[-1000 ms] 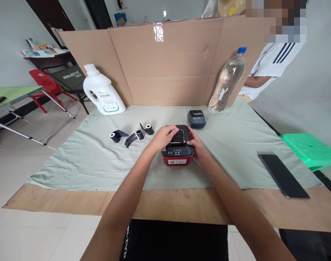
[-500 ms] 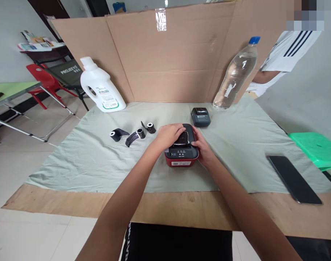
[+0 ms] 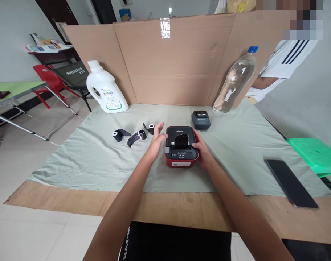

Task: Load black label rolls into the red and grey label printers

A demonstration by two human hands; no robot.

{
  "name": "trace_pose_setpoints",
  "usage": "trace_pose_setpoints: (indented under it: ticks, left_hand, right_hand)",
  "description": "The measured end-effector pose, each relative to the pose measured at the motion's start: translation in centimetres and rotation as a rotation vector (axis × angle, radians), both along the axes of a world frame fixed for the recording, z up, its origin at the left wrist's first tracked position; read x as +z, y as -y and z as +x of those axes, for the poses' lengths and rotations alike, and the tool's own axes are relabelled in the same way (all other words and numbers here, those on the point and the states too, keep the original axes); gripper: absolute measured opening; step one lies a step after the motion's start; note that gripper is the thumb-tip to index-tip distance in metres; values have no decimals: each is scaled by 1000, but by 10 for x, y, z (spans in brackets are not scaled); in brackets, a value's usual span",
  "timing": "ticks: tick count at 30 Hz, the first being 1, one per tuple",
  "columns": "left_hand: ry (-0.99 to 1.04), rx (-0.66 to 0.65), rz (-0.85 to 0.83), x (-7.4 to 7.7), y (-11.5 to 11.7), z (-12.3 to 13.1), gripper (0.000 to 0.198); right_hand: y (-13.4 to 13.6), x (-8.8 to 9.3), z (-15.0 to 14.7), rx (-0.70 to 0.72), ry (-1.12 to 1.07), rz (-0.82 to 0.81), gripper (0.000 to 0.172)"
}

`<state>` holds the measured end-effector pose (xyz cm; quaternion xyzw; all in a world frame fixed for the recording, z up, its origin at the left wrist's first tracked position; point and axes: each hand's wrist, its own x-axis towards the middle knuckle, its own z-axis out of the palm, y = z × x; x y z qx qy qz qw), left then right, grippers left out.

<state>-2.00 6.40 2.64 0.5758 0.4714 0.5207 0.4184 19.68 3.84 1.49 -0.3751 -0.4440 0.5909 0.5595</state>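
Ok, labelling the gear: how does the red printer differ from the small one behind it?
The red printer is larger, red-bodied with a black top; the small printer is wholly dark grey. The right hand holds the red printer's side, the left hand open beside it; the small printer stands untouched. Both sit on the green cloth.

two printers, three black rolls, two bottles, one phone

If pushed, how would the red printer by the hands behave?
The printer looks boxy and flat-based, so it likely slides rather than rolls or tips. The cloth under it could bunch. The right hand spans one side, so it seems small enough to lift.
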Motion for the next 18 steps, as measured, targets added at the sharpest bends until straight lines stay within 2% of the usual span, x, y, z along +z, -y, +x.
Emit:
trace_pose_setpoints:
  ticks: [2, 4, 11, 14, 18]
  left_hand:
    - [65, -92, -95, -14, 11, -4, 71]
    - [89, -162, -109, -19, 19, -4, 73]
    - [90, -247, -83, -8, 22, 0, 74]
    - [96, -248, -96, -10, 21, 1, 76]
    - [113, -244, -90, -13, 22, 2, 80]
  right_hand:
    - [0, -1, -1, -13, -14, -5, 72]
    - [1, -1, -3, -27, -22, -11, 70]
    - [4, -1, -3, -37, 19, 6, 64]
    - [2, -3, -2, -36, 40, 9, 62]
    - [-2, -4, -2, -63, 54, -12, 68]
